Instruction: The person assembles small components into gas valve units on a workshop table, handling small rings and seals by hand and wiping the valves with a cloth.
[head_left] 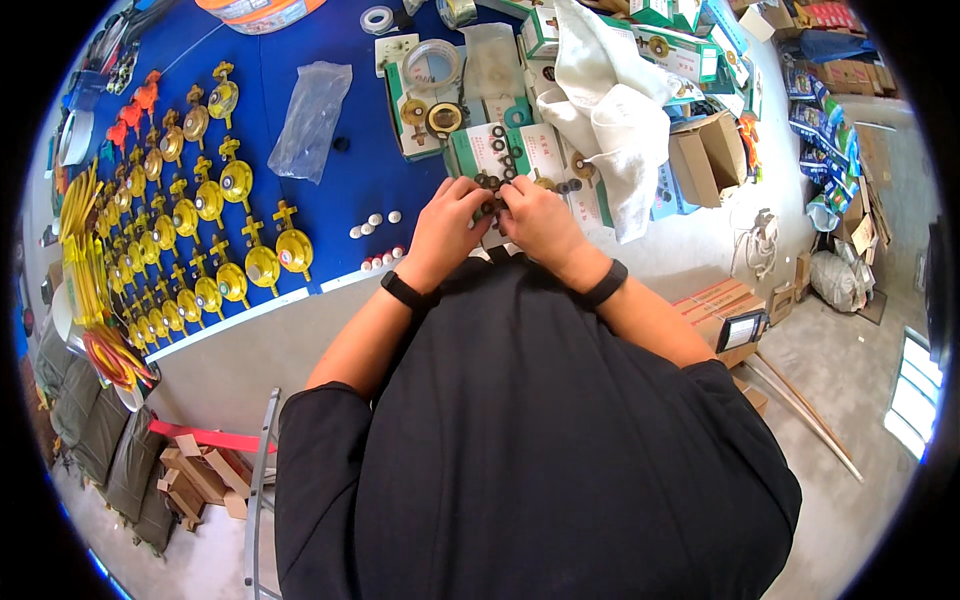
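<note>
At the near edge of the blue table, my left hand and my right hand meet with fingers bent inward. Both pinch at small dark pieces between them, too small and covered to name. Several black rings lie just beyond my fingertips on a green-and-white box. Left of my left hand stand several small white caps, with red-and-white ones nearer the edge. A brass-coloured ring and a roll of clear tape rest on the boxes farther back.
Rows of yellow gas regulators cover the table's left side, beside yellow straps. A clear plastic bag lies mid-table. At right, a white cloth drapes over boxes near an open carton. A metal ladder stands below left.
</note>
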